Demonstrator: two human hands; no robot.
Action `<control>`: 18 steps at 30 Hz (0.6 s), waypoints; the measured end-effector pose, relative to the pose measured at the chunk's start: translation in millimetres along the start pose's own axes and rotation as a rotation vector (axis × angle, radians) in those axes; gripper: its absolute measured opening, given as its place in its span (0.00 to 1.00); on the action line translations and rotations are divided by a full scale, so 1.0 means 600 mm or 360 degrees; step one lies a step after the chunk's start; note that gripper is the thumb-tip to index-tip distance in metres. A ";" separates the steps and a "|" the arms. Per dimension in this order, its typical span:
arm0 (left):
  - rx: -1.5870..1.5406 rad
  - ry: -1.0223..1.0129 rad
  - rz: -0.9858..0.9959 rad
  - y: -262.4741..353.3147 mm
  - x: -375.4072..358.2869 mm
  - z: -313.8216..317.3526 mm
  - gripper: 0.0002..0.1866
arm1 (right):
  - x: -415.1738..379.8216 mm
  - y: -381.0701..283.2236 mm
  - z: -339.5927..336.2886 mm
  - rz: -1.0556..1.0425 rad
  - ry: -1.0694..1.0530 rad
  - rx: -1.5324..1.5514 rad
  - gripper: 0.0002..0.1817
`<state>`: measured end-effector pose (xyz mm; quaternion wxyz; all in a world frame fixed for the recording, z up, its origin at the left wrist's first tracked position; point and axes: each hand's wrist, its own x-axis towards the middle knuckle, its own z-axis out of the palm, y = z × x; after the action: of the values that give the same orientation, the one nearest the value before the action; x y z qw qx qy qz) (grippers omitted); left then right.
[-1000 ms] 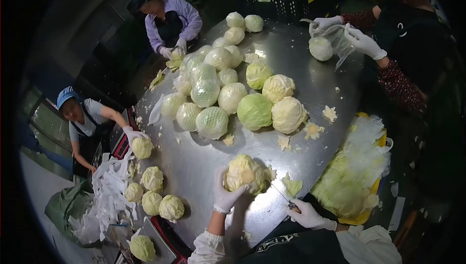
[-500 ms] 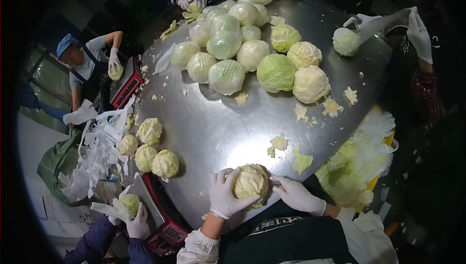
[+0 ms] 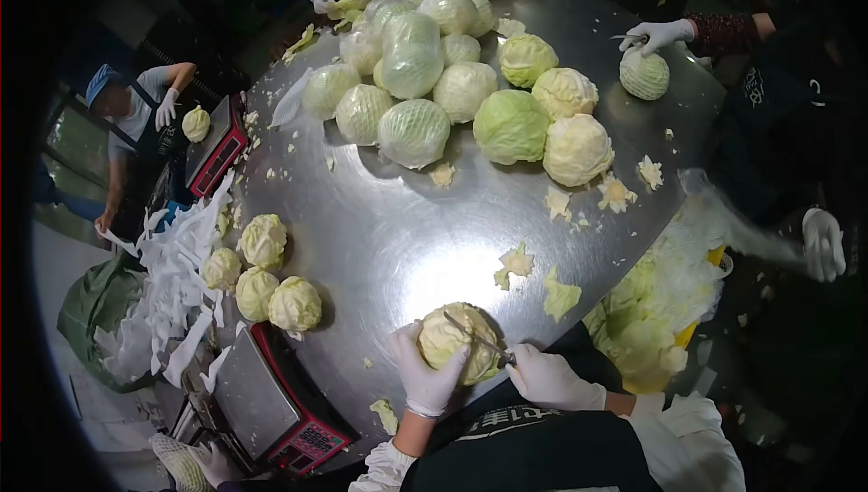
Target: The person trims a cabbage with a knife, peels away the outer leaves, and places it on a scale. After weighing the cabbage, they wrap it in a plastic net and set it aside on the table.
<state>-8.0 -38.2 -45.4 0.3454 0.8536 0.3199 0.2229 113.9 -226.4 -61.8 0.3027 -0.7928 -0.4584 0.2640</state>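
My left hand [image 3: 429, 373], in a white glove, grips the left side of a pale cabbage [image 3: 457, 344] at the table's near edge. In my gloved right hand [image 3: 553, 376] is a knife [image 3: 479, 339], its blade lying across the top of that cabbage. Cabbage leaf scraps [image 3: 515, 265] lie beyond the cabbage on the metal table [image 3: 389, 248].
Wrapped cabbages [image 3: 413, 134] and bare ones [image 3: 512, 127] fill the far middle. Several small cabbages [image 3: 295, 303] sit at left, near a red scale [image 3: 312, 442]. Co-workers stand around. A bin of leaves [image 3: 637, 316] is at right.
The knife blade has come into view over my cabbage. At right, a co-worker has pulled the netting off toward the bin and holds a knife over a cabbage. The lower-left co-worker's hands moved down.
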 end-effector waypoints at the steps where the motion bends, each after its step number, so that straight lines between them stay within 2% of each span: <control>1: -0.0010 0.0022 -0.0007 0.000 -0.001 0.002 0.39 | 0.009 -0.005 -0.001 0.0004 -0.0007 -0.0007 0.11; 3: -0.0006 0.0047 -0.0024 -0.003 -0.004 0.005 0.39 | 0.027 -0.014 -0.002 -0.0008 0.0059 -0.0205 0.12; 7: -0.0113 0.0084 -0.0099 0.005 0.000 0.008 0.38 | 0.022 -0.011 -0.003 -0.0046 0.0103 -0.0239 0.12; 12: -0.0035 0.0080 -0.0058 0.009 0.000 0.006 0.39 | 0.003 -0.026 -0.020 0.0017 -0.0074 -0.0262 0.13; 16: 0.0012 0.0065 -0.0077 0.008 0.009 0.012 0.40 | 0.065 0.005 0.009 0.0059 -0.0031 -0.0263 0.12; 17: 0.0012 0.0059 -0.0063 0.013 0.008 0.011 0.40 | 0.089 0.034 0.024 0.0249 -0.0233 -0.0110 0.13; 18: 0.0075 0.0045 0.0000 0.021 0.010 0.009 0.40 | 0.090 0.028 0.020 0.0302 -0.0319 -0.0113 0.13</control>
<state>4.6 -43.4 -38.6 0.3205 0.8583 0.3300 0.2274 138.8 -182.5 -89.7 0.2007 -0.8124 -0.4184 0.3529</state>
